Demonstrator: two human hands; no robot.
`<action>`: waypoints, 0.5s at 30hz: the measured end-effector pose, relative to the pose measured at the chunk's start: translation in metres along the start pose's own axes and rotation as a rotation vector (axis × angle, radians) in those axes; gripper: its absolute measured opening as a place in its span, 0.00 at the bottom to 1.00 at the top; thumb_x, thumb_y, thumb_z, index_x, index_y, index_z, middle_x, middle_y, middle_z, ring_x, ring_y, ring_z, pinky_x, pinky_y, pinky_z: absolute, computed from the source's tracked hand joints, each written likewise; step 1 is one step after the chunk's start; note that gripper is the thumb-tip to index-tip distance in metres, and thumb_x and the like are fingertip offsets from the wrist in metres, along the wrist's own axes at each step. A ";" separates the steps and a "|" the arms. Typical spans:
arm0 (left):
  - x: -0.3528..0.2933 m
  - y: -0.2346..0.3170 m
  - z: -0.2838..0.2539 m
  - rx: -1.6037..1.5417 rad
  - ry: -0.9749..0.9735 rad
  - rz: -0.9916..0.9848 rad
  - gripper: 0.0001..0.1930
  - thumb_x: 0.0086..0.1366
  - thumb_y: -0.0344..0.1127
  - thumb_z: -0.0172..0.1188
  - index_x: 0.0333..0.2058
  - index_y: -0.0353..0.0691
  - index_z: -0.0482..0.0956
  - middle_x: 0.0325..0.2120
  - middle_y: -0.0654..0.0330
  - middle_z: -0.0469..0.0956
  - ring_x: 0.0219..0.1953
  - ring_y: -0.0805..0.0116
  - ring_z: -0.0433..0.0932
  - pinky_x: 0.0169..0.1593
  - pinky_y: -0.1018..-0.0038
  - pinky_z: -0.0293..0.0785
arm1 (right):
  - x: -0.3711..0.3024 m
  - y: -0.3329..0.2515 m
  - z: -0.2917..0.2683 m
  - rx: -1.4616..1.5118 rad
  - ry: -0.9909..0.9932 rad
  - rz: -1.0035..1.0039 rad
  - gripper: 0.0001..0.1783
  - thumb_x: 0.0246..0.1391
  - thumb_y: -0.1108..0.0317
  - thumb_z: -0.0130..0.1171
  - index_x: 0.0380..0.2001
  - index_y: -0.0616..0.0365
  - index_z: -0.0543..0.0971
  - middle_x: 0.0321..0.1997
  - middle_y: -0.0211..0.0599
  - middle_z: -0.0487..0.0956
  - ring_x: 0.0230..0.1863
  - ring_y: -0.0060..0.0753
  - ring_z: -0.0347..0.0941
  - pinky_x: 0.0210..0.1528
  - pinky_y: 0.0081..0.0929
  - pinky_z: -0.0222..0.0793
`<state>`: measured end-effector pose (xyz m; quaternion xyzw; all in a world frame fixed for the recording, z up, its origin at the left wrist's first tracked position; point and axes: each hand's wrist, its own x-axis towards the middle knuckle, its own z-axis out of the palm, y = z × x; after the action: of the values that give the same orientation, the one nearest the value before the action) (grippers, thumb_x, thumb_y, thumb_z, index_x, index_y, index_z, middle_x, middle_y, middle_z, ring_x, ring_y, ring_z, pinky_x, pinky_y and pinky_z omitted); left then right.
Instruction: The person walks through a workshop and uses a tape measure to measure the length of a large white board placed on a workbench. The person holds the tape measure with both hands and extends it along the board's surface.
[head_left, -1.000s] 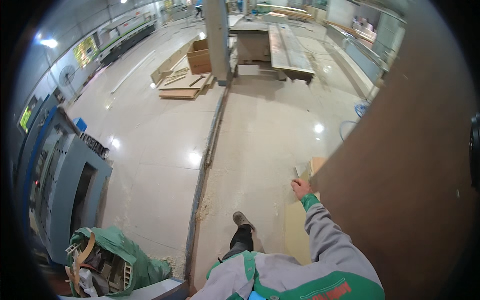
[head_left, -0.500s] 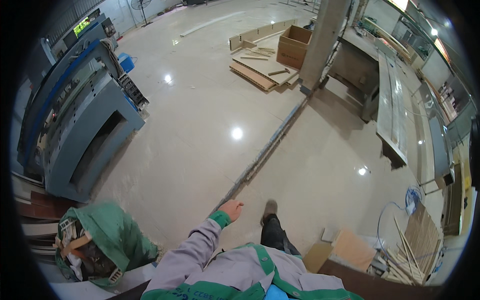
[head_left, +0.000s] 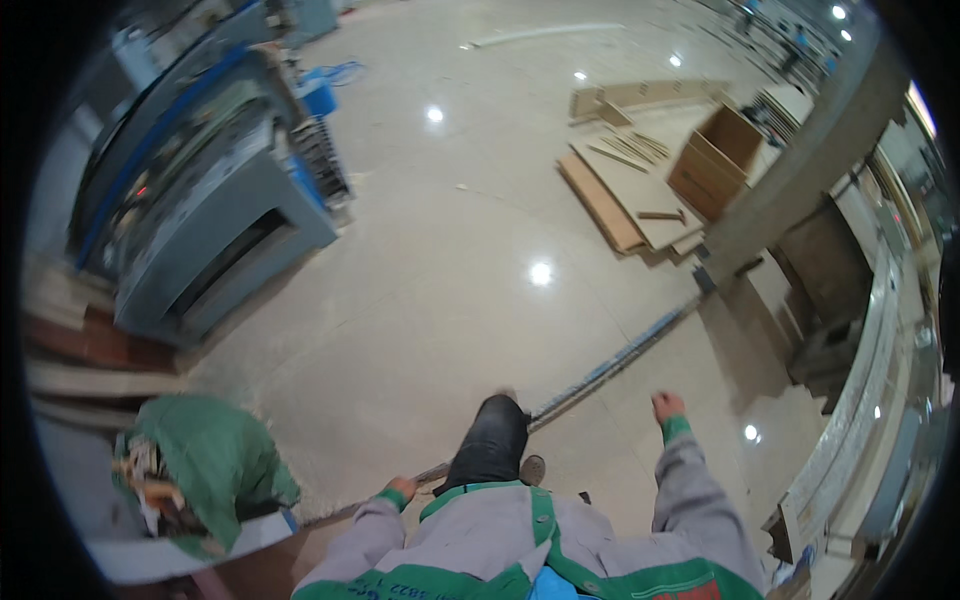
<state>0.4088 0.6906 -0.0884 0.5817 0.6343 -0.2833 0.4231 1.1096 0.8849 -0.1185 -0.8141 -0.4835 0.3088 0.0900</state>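
**Both hands empty, walking across glossy shop floor**

My left hand (head_left: 401, 489) sits at 7 o'clock, low by the hip, blurred; looks loosely curled, nothing in it. My right hand (head_left: 667, 406) is at 5 o'clock, swung out over the floor, fingers curled in, nothing grasped. Grey sleeves with green cuffs on both.

Nearest things: my dark trouser leg and shoe (head_left: 533, 469) between the hands, and a long thin metal strip (head_left: 622, 352) set in the floor, running from just beside the shoe out toward 2 o'clock.

Surface: polished pale beige floor (head_left: 430, 280), ceiling lights mirrored in it as bright spots, dusty patch near the strip.

Room:
- 10 o'clock: large blue-grey sheet-metal machine (head_left: 205, 215), boxy, open slot in front.
- 8 o'clock: green sack stuffed with scraps (head_left: 205, 470), wooden boards stacked beside it.
- 1 o'clock: flat brown wooden panels (head_left: 625, 195) lying on floor, open brown wooden box (head_left: 712, 160) just beside them.
- 2 o'clock: grey concrete column (head_left: 800, 165), tilted by the lens.
- 3–4 o'clock: long pale workbench edge (head_left: 850, 420).
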 end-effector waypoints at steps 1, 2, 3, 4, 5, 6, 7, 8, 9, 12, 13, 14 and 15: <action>-0.001 0.007 -0.008 0.002 -0.004 -0.026 0.25 0.75 0.44 0.43 0.54 0.37 0.86 0.55 0.37 0.82 0.55 0.36 0.83 0.63 0.48 0.75 | 0.039 -0.032 -0.012 0.175 0.010 0.076 0.25 0.60 0.50 0.63 0.47 0.61 0.88 0.48 0.54 0.88 0.53 0.55 0.84 0.58 0.47 0.78; 0.000 0.019 -0.019 -0.001 -0.143 -0.150 0.25 0.76 0.43 0.42 0.58 0.37 0.83 0.59 0.37 0.79 0.57 0.35 0.82 0.65 0.49 0.74 | 0.072 -0.057 -0.023 0.215 0.004 0.117 0.24 0.60 0.51 0.64 0.49 0.59 0.88 0.51 0.50 0.88 0.54 0.51 0.84 0.58 0.44 0.78; 0.002 0.033 -0.034 -0.110 0.136 -0.137 0.25 0.76 0.42 0.44 0.61 0.36 0.81 0.61 0.37 0.78 0.56 0.36 0.82 0.64 0.48 0.75 | 0.097 -0.086 -0.032 0.231 -0.006 0.014 0.23 0.60 0.51 0.64 0.49 0.58 0.88 0.51 0.50 0.88 0.54 0.51 0.84 0.58 0.44 0.78; 0.008 0.045 -0.053 -0.233 0.362 -0.132 0.25 0.76 0.41 0.46 0.63 0.36 0.79 0.62 0.38 0.77 0.56 0.37 0.83 0.63 0.48 0.76 | 0.114 -0.110 -0.037 0.256 -0.025 0.021 0.23 0.60 0.51 0.65 0.49 0.57 0.88 0.51 0.49 0.88 0.54 0.50 0.84 0.58 0.43 0.78; 0.019 0.055 -0.076 -0.149 0.054 -0.144 0.23 0.76 0.39 0.46 0.61 0.36 0.80 0.61 0.37 0.78 0.56 0.38 0.83 0.62 0.48 0.77 | 0.129 -0.133 -0.039 0.223 -0.073 -0.013 0.23 0.60 0.51 0.66 0.49 0.57 0.88 0.50 0.49 0.88 0.54 0.50 0.84 0.58 0.43 0.78; 0.036 0.062 -0.102 -0.077 -0.053 -0.094 0.22 0.76 0.38 0.47 0.59 0.36 0.81 0.60 0.35 0.78 0.55 0.39 0.83 0.61 0.47 0.78 | 0.135 -0.151 -0.041 0.216 -0.098 0.010 0.22 0.60 0.51 0.66 0.49 0.56 0.88 0.50 0.49 0.88 0.53 0.50 0.84 0.58 0.42 0.78; 0.058 0.068 -0.133 -0.042 -0.145 -0.086 0.21 0.75 0.37 0.48 0.58 0.36 0.82 0.59 0.34 0.78 0.55 0.40 0.83 0.60 0.47 0.79 | 0.139 -0.167 -0.041 0.131 -0.139 -0.033 0.22 0.60 0.52 0.66 0.48 0.57 0.88 0.47 0.48 0.89 0.49 0.48 0.85 0.55 0.40 0.79; 0.084 0.076 -0.167 0.108 -0.118 0.043 0.19 0.75 0.36 0.48 0.56 0.36 0.83 0.58 0.33 0.79 0.55 0.41 0.84 0.59 0.46 0.80 | 0.143 -0.180 -0.041 0.025 -0.202 -0.012 0.21 0.60 0.53 0.66 0.48 0.57 0.89 0.44 0.47 0.90 0.44 0.47 0.86 0.52 0.39 0.80; 0.113 0.086 -0.207 0.201 -0.187 0.087 0.18 0.75 0.35 0.49 0.54 0.36 0.84 0.57 0.32 0.79 0.54 0.41 0.84 0.57 0.46 0.80 | 0.145 -0.190 -0.043 -0.024 -0.246 -0.050 0.22 0.59 0.52 0.67 0.49 0.56 0.89 0.46 0.48 0.89 0.48 0.50 0.86 0.55 0.39 0.79; 0.198 0.129 -0.358 -0.352 0.000 -0.184 0.30 0.78 0.52 0.39 0.54 0.33 0.82 0.58 0.35 0.79 0.62 0.33 0.75 0.69 0.46 0.69 | 0.150 -0.207 -0.050 -0.162 -0.393 0.093 0.24 0.57 0.50 0.68 0.49 0.55 0.89 0.46 0.48 0.89 0.45 0.49 0.87 0.54 0.39 0.81; 0.219 0.145 -0.417 -0.326 0.124 -0.102 0.30 0.79 0.51 0.39 0.57 0.35 0.81 0.59 0.36 0.78 0.62 0.35 0.75 0.69 0.47 0.69 | 0.154 -0.211 -0.054 -0.071 -0.423 0.119 0.24 0.57 0.50 0.68 0.48 0.56 0.89 0.45 0.48 0.89 0.42 0.46 0.87 0.52 0.39 0.82; 0.237 0.160 -0.477 -0.336 0.281 -0.057 0.28 0.79 0.51 0.40 0.59 0.38 0.81 0.60 0.38 0.79 0.64 0.37 0.75 0.69 0.48 0.68 | 0.159 -0.214 -0.057 -0.058 -0.435 0.253 0.23 0.58 0.50 0.68 0.47 0.57 0.90 0.44 0.47 0.90 0.39 0.44 0.87 0.49 0.40 0.84; 0.253 0.174 -0.537 -0.468 0.335 -0.059 0.26 0.77 0.47 0.43 0.60 0.41 0.82 0.59 0.40 0.80 0.64 0.39 0.75 0.69 0.50 0.69 | 0.167 -0.217 -0.061 0.001 -0.462 0.265 0.23 0.58 0.50 0.68 0.47 0.57 0.90 0.43 0.47 0.90 0.37 0.43 0.87 0.47 0.40 0.84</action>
<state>0.4763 1.3019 -0.0259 0.4880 0.7603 -0.0412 0.4267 1.0436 1.1468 -0.0433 -0.7780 -0.3804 0.4959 -0.0634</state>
